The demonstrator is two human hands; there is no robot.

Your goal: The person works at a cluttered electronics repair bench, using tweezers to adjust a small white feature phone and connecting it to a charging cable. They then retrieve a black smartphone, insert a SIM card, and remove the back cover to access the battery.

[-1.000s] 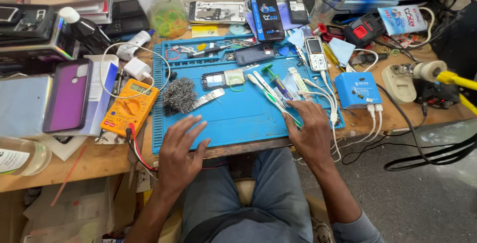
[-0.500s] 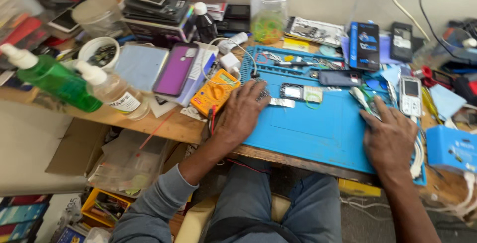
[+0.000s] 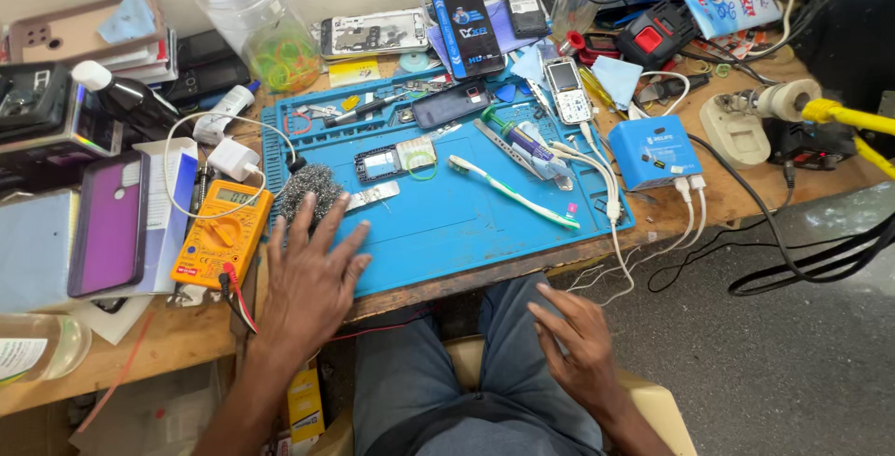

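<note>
My left hand (image 3: 312, 279) lies flat with fingers spread on the near left corner of the blue work mat (image 3: 466, 218), fingertips beside a ball of steel wool (image 3: 311, 191) and a small metal plate (image 3: 373, 197). An orange multimeter (image 3: 224, 232) sits just left of that hand. My right hand (image 3: 578, 344) hovers open over my lap, below the table edge, holding nothing. On the mat lie a small dismantled phone part (image 3: 396, 161), a green-and-white toothbrush (image 3: 511, 192) and a dark phone (image 3: 450, 103).
The wooden bench is crowded: a clear jar of rubber bands (image 3: 250, 18), a purple phone (image 3: 110, 223) on a white box, a blue charger box (image 3: 655, 151) with white cables, a small keypad phone (image 3: 566, 90), black cables on the floor (image 3: 820, 260) at right.
My right hand has come off the mat and dropped toward my lap. The left hand stays on the mat's left corner. The view has swung back to the right.
</note>
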